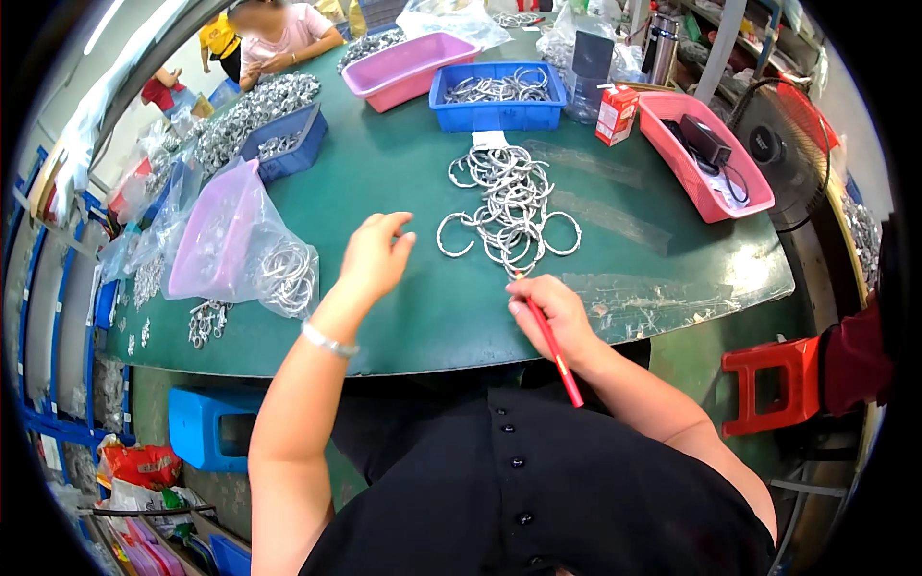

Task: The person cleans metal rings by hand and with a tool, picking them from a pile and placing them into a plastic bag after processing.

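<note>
My right hand (557,312) grips a red pencil (549,341) near the table's front edge. Its upper end touches or nearly touches the lowest rings of a pile of silvery metal rings (509,197) in the middle of the table. To the left of that pile, my left hand (379,252) hovers over the green tabletop, fingers apart, with nothing in it. Left of this hand, a clear plastic bag (288,245) holds more metal rings (286,274) beside a pink-purple tray (211,230). Small metal pieces (207,322) lie near the table's front left.
Behind the pile stand a blue bin of rings (499,113) and a pink tray (408,72). A pink basket (711,182) with a black adapter (706,141) sits right, near a fan (778,144). A person (288,38) sits at the far side. Stools flank me.
</note>
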Demonstrator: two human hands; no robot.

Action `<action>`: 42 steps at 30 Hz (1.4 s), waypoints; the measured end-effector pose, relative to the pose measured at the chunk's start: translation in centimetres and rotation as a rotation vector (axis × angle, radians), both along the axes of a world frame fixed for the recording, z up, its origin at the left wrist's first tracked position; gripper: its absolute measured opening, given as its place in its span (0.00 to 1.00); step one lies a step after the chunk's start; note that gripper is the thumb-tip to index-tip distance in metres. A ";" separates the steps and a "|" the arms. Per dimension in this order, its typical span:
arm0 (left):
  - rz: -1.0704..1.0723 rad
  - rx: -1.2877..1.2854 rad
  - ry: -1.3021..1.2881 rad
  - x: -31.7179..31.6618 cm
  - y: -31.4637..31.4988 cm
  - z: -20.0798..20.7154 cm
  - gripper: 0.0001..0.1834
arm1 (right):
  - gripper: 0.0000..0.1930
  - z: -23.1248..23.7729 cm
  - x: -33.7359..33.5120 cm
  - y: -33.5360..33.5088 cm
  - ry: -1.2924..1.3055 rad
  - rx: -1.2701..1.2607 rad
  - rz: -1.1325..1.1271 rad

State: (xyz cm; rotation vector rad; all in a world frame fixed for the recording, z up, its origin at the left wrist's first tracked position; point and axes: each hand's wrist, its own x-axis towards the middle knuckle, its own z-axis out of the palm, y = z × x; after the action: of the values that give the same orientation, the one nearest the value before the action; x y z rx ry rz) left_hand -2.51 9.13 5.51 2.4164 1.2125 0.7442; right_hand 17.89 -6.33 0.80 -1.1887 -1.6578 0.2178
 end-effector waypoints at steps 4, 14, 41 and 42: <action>0.029 -0.087 0.179 4.3 3.0 -1.9 0.14 | 0.10 -0.4 0.0 0.3 0.005 0.012 0.039; -0.082 -0.502 0.180 6.2 5.3 -1.2 0.06 | 0.10 -0.3 0.4 0.2 0.076 -0.027 0.048; -0.081 -1.293 -0.930 0.4 -8.7 -1.3 0.06 | 0.08 0.8 -0.4 -0.2 0.819 -0.522 0.269; -0.083 -1.294 -0.933 0.4 -8.7 -1.2 0.06 | 0.08 0.8 -0.5 -0.2 0.821 -0.521 0.269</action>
State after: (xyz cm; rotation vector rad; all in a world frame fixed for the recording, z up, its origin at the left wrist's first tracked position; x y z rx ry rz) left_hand -2.15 0.44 4.26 0.8623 0.7454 0.6102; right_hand 17.43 -6.52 1.61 -1.0209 -1.0292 1.1954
